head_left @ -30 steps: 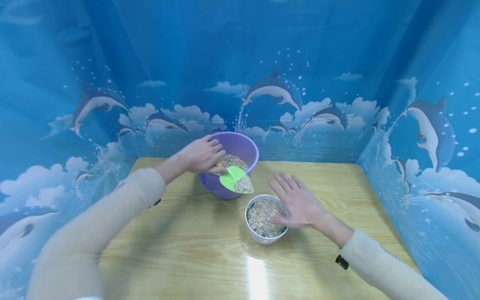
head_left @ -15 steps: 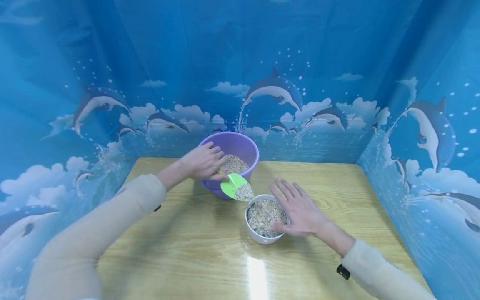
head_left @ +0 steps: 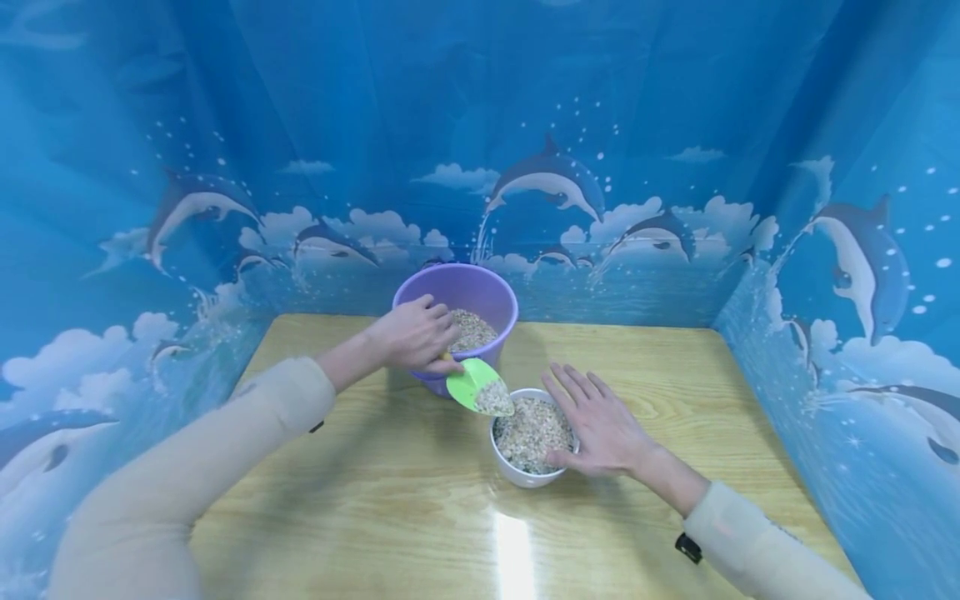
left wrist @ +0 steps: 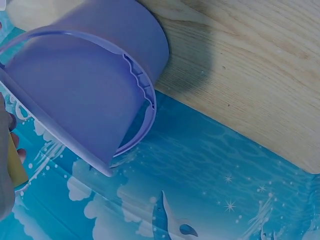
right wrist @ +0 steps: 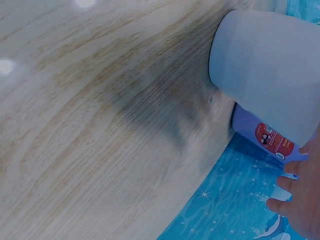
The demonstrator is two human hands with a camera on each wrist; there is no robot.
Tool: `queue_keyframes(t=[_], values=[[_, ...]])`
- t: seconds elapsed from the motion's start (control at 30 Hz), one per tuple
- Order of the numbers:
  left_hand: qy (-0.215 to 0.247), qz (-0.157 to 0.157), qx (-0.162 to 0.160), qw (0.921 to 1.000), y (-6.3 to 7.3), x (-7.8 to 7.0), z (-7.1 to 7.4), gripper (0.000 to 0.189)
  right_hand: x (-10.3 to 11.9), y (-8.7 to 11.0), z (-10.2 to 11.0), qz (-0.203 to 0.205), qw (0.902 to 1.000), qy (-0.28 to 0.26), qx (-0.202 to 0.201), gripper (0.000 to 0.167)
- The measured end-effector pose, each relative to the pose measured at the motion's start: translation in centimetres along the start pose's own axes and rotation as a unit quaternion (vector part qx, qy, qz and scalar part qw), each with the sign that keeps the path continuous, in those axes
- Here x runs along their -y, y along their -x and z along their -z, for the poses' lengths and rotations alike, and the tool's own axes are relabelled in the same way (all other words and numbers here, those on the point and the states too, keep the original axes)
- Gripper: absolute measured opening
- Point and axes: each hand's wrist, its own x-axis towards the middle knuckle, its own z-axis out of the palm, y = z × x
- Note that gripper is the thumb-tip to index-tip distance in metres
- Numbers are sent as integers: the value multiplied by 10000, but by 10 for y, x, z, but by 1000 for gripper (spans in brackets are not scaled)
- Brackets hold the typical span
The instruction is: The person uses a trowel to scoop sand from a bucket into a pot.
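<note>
My left hand [head_left: 420, 335] grips the yellow handle [left wrist: 17, 167] of a small green shovel [head_left: 467, 380]. Pale gravel [head_left: 493, 398] lies on its blade, and the tip hangs over the left rim of a white pot [head_left: 525, 479]. Gravel of the same kind [head_left: 534, 433] fills that pot nearly to the rim. At the pot's right side is my right hand [head_left: 603, 429], fingers straight and spread, the thumb over the rim; whether it presses the wall I cannot tell. Behind the shovel stands a purple bucket [head_left: 480, 287] with more gravel inside.
Both containers stand on a wood-grain table [head_left: 360, 500]. Blue curtains [head_left: 420, 125] printed with dolphins hang behind it and at both sides. The bucket's handle [left wrist: 142, 90] hangs down against its outer wall, and a red label [right wrist: 274, 140] shows on the bucket.
My left hand has brought the loaded shovel from the bucket's front edge toward the right and nearer, over the pot's rim. My right hand has come slightly closer to the pot's side.
</note>
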Motion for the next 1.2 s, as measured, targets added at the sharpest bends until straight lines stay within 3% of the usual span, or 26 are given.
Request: queue_keyframes(t=[0.4,1.2], values=[[188,87,432,9988,1,-11,6,69,-1,1,-1,12,10000,-20,76,115],[-229,501,856,9948,-2,-23,21,68,-2,1,-4,40,9998,-178,87,115]])
